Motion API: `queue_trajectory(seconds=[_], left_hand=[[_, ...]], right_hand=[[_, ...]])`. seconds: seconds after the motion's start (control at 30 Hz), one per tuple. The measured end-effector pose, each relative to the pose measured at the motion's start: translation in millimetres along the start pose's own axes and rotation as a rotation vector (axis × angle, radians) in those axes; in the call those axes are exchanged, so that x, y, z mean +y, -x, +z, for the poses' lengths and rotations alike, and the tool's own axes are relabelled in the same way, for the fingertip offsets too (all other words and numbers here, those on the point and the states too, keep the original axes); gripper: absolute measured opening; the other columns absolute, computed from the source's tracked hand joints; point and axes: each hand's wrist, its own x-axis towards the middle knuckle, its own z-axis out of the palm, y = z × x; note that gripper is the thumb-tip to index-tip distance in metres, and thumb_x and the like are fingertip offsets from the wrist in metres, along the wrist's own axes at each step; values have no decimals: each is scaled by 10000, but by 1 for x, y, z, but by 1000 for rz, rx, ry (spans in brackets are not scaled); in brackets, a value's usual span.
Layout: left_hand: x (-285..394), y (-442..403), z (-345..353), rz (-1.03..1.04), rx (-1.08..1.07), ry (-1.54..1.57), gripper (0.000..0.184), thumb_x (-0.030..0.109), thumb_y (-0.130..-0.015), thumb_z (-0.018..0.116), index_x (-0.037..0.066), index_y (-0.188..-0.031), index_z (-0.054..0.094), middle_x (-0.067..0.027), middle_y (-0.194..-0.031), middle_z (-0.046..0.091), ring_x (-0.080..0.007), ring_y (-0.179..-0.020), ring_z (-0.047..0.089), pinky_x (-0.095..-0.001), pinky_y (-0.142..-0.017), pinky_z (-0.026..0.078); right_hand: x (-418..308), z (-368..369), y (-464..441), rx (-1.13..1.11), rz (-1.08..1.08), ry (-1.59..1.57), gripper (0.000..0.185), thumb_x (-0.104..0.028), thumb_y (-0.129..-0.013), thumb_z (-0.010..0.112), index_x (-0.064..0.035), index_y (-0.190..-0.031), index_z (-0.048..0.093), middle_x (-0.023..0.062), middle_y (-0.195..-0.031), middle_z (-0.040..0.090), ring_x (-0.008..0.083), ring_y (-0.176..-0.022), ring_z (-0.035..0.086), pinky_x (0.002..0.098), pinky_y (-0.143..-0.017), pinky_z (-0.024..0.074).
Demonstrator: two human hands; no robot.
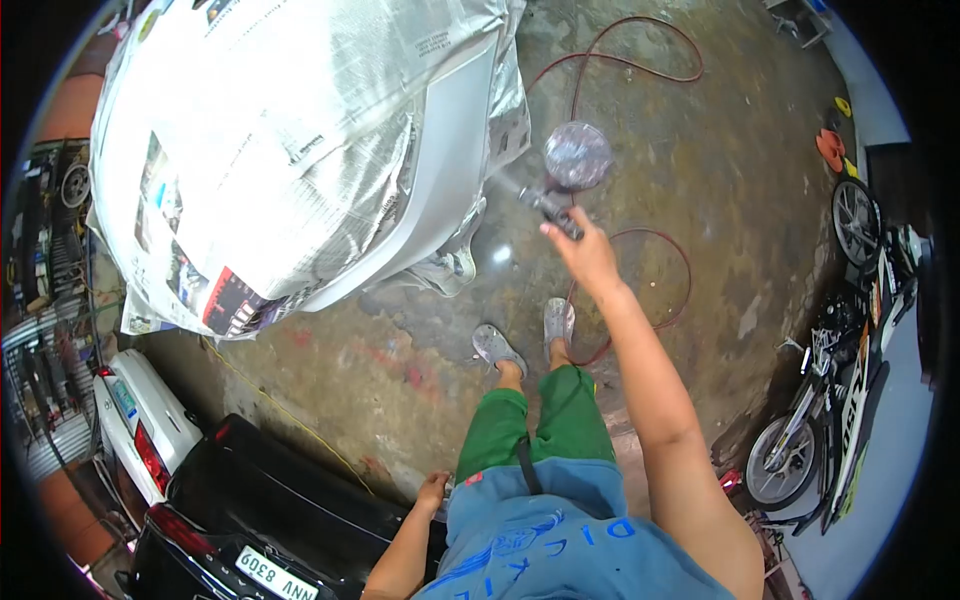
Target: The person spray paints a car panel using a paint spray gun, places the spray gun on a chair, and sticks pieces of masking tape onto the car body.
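Our right hand's [592, 255] fingers clamped round the spray gun [550, 212], we should sweep evenly along the panel [450, 150] beside the newspaper's [330, 170] edge; our left hand's [432, 492] grip we cannot tell.

Black car [290, 490] and motorcycle [862, 380]

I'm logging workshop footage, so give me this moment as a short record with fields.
Right hand: holds a spray gun, mist at its tip
Left hand: low beside the body; grip unclear
Aimed at: bare pale panel
Masking: newspaper around the panel
Floor: red hose, looped
Behind left hand: black car, white car
Far right: motorbike
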Motion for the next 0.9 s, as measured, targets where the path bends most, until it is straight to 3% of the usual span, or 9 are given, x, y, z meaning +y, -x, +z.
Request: queue_trajectory(seconds=[0.1,0.2,0.3,0.5,0.6,0.67,0.8,0.9], left_hand=[[-2,9,21,-45,28,128,361,405,-972,597,99,-1155,658,-2,-857,542,-135,-749,524,-305,-675,466],[-19,-17,37,132,43,45,406,386,-958,625,83,-1226,651,-41,-993,632,-166,-888,595,-317,-765,492],[44,29,56,126,123,54,602,367,-939,634,-58,-1359,564,-238,-1372,597,-301,-1299,553,-371,-1101,408],[87,60,74,64,125,338,589,337,-962,621,-42,-1400,519,-197,-1385,589,-280,-1310,528,-353,-1103,392],[77,56,75,107,139,272,595,417,-972,602,40,-1425,519,-130,-1333,623,-273,-1246,560,-415,-997,453],[67,47,79,127,145,277,567,416,-976,592,26,-1386,549,-131,-1281,641,-258,-1196,576,-397,-970,461],[89,71,82,296,122,164,508,401,-983,570,-13,-1274,611,-131,-1155,659,-218,-1051,600,-365,-895,474],[63,36,86,296,213,71,489,394,-985,556,-38,-1203,632,-136,-1115,655,-202,-977,597,-358,-859,478]], right_hand=[[-15,-17,24,-242,31,-63,552,-485,-879,723,-21,-1168,643,266,-965,707,447,-970,677,469,-818,521],[-34,-39,25,-451,96,-100,568,-495,-865,732,-22,-1167,647,253,-931,711,427,-954,691,456,-810,520],[-51,-57,6,-466,94,-45,576,-500,-860,735,-26,-1174,647,246,-922,713,423,-943,693,449,-806,519],[-33,-69,-67,-90,-31,3,551,-498,-886,709,-55,-1207,641,281,-1006,703,464,-1009,660,483,-828,515],[-45,-86,-93,31,16,13,575,-495,-898,695,-41,-1243,624,295,-1047,695,473,-1040,648,492,-848,513],[-42,-90,-107,76,29,27,593,-494,-903,690,-34,-1269,610,301,-1057,692,472,-1049,646,491,-856,512],[-48,-96,-96,70,-18,40,614,-525,-886,696,-38,-1253,626,306,-1055,689,469,-1047,646,497,-867,508],[-56,-108,-77,-120,-66,10,661,-551,-858,713,-39,-1266,626,304,-1043,691,467,-1046,650,478,-882,511]])
